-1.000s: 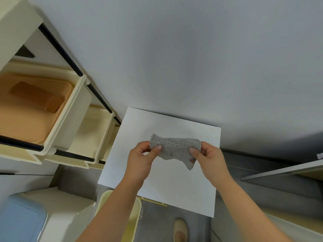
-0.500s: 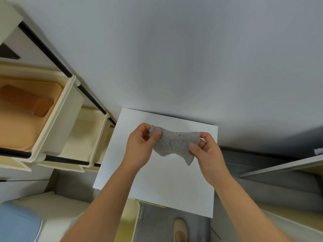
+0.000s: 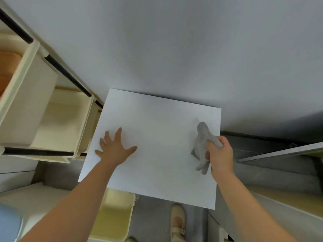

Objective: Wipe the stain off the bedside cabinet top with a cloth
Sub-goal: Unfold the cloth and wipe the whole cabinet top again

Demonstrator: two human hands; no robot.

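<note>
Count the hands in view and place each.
2. The left hand lies flat, fingers spread, on the left of the cabinet top; the right hand grips the cloth near its right edge.

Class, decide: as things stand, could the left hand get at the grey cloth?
Probably yes: only bare cabinet top lies between the left hand, fingers spread, and the cloth, though the right hand grips it.

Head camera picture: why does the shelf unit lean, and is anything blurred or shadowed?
Head view: the wide-angle lens tilts the cream plastic shelf unit outward; the crumpled grey cloth in the right hand looks soft, with a faint shadow beside it on the white cabinet top; no glare.
</note>
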